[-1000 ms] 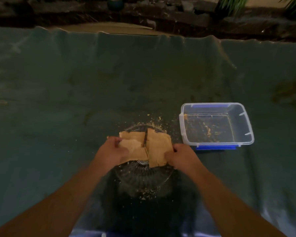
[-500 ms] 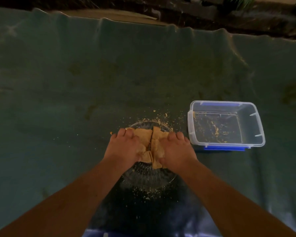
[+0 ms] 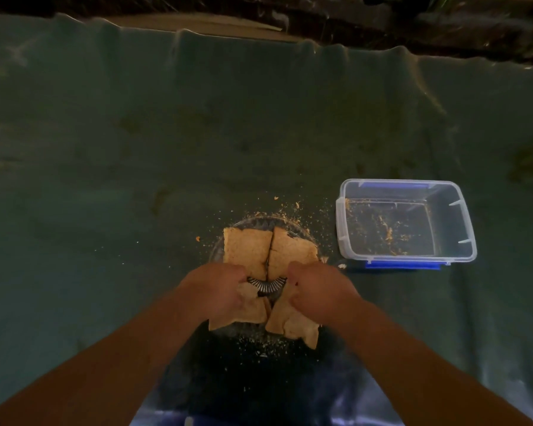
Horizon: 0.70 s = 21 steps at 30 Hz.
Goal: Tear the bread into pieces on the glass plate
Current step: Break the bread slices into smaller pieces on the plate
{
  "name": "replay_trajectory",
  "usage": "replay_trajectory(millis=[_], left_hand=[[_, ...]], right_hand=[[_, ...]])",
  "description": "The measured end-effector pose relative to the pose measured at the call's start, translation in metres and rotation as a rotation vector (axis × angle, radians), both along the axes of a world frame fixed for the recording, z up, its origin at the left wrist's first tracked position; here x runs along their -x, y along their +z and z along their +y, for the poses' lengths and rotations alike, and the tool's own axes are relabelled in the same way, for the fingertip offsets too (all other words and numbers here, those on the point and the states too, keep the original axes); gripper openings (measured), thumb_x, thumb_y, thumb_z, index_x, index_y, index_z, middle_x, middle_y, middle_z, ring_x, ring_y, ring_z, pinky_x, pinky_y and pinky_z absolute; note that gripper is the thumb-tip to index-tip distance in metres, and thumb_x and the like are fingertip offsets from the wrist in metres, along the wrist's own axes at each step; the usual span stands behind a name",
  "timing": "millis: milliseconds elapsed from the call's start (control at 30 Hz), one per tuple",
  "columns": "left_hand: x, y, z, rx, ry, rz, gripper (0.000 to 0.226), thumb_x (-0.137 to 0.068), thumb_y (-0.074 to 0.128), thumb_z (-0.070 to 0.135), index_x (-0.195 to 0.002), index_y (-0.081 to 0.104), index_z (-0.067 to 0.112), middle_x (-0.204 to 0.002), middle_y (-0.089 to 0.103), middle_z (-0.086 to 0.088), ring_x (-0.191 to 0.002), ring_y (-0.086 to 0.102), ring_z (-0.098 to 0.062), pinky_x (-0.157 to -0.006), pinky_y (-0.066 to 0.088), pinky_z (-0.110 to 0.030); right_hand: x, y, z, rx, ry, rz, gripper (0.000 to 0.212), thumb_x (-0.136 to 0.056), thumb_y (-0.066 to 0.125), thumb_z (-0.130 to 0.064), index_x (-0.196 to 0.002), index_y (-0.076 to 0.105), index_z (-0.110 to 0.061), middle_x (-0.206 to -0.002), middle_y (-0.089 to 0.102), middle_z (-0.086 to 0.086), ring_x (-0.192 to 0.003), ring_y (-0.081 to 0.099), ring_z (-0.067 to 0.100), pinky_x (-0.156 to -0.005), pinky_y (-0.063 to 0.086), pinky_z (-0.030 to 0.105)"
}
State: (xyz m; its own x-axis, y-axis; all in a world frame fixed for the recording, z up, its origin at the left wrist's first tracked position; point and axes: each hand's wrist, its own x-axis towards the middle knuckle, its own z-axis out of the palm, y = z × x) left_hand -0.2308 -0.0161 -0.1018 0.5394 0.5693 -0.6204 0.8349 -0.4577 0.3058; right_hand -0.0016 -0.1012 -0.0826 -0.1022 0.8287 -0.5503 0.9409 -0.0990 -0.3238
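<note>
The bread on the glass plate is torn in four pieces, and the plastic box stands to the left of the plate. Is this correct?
Not quite: in the head view the plastic box stands right of the glass plate, not left. The bread is indeed in four pieces.

A dull green cloth [image 3: 136,149] covers the whole surface, wrinkled along its far edge and marked with darker stains in places. Beyond that edge, well away from the hands, a pale flat board [image 3: 203,24] shows, and behind it lies a dark strip of ground [image 3: 382,23] with rough, blurred shapes too dim to identify. The light is low and murky, brightest toward the far left. At the near edge, a deep shadow [image 3: 253,379] falls across the cloth.
</note>
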Motion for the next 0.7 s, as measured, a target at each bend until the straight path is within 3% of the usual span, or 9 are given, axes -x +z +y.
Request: replay_trajectory(millis=[67,133,200,333,467,567,700], left_hand=[[0.001,-0.001,-0.005,-0.205,-0.078,-0.052,0.04,-0.082,0.059,0.061,-0.107,0.063,0.03,-0.087,0.058,0.01,-0.075,0.052,-0.012,-0.058,0.041,-0.032],[-0.001,0.0,-0.008,-0.338,-0.097,-0.141,0.045,-0.081,0.049,0.063,-0.102,0.063,0.025,-0.091,0.059,0.005,-0.081,0.049,-0.017,-0.063,0.047,-0.036],[-0.007,0.0,-0.01,-0.378,-0.07,-0.19,0.043,-0.085,0.05,0.056,-0.11,0.061,0.023,-0.104,0.059,0.001,-0.094,0.05,-0.021,-0.072,0.052,-0.04],[-0.016,-0.002,-0.013,-0.321,-0.052,-0.164,0.046,-0.093,0.06,0.042,-0.134,0.055,0.023,-0.131,0.051,-0.002,-0.116,0.046,-0.022,-0.094,0.053,-0.044],[-0.023,0.001,-0.009,-0.406,-0.027,-0.168,0.045,-0.095,0.056,0.038,-0.137,0.051,0.023,-0.134,0.05,-0.004,-0.118,0.047,-0.023,-0.096,0.052,-0.044],[-0.027,0.001,-0.007,-0.439,-0.022,-0.156,0.043,-0.095,0.056,0.04,-0.134,0.054,0.021,-0.133,0.053,-0.005,-0.12,0.048,-0.025,-0.099,0.05,-0.046],[-0.012,-0.002,-0.022,-0.475,-0.01,-0.239,0.038,-0.093,0.055,0.044,-0.12,0.062,0.019,-0.113,0.058,-0.005,-0.102,0.054,-0.027,-0.085,0.054,-0.046]], right_hand=[[0.004,-0.003,-0.009,-0.169,0.08,-0.087,0.022,-0.095,0.058,-0.036,-0.112,0.058,-0.023,-0.104,0.063,0.002,-0.098,0.054,0.022,-0.077,0.044,0.037],[0.007,-0.003,-0.012,-0.27,0.021,-0.063,0.026,-0.095,0.055,-0.037,-0.115,0.06,-0.021,-0.109,0.059,0.004,-0.102,0.05,0.023,-0.083,0.046,0.04],[0.01,-0.006,-0.012,-0.32,-0.062,-0.025,0.035,-0.095,0.057,-0.035,-0.127,0.058,-0.022,-0.119,0.057,0.006,-0.109,0.048,0.025,-0.09,0.048,0.044],[0.017,-0.015,-0.004,-0.26,-0.009,-0.066,0.049,-0.096,0.056,-0.025,-0.143,0.045,-0.026,-0.134,0.052,0.011,-0.123,0.046,0.033,-0.1,0.047,0.051],[0.01,-0.022,0.017,-0.289,0.085,-0.159,0.056,-0.092,0.056,-0.015,-0.146,0.047,-0.026,-0.143,0.048,0.013,-0.132,0.041,0.035,-0.107,0.044,0.053],[0.008,-0.021,0.024,-0.288,0.127,-0.188,0.052,-0.092,0.058,-0.017,-0.143,0.049,-0.025,-0.144,0.048,0.013,-0.134,0.04,0.035,-0.109,0.042,0.053],[0.013,-0.01,-0.005,-0.394,0.054,-0.126,0.037,-0.097,0.049,-0.035,-0.13,0.057,-0.019,-0.123,0.059,0.009,-0.115,0.053,0.032,-0.098,0.048,0.051]])
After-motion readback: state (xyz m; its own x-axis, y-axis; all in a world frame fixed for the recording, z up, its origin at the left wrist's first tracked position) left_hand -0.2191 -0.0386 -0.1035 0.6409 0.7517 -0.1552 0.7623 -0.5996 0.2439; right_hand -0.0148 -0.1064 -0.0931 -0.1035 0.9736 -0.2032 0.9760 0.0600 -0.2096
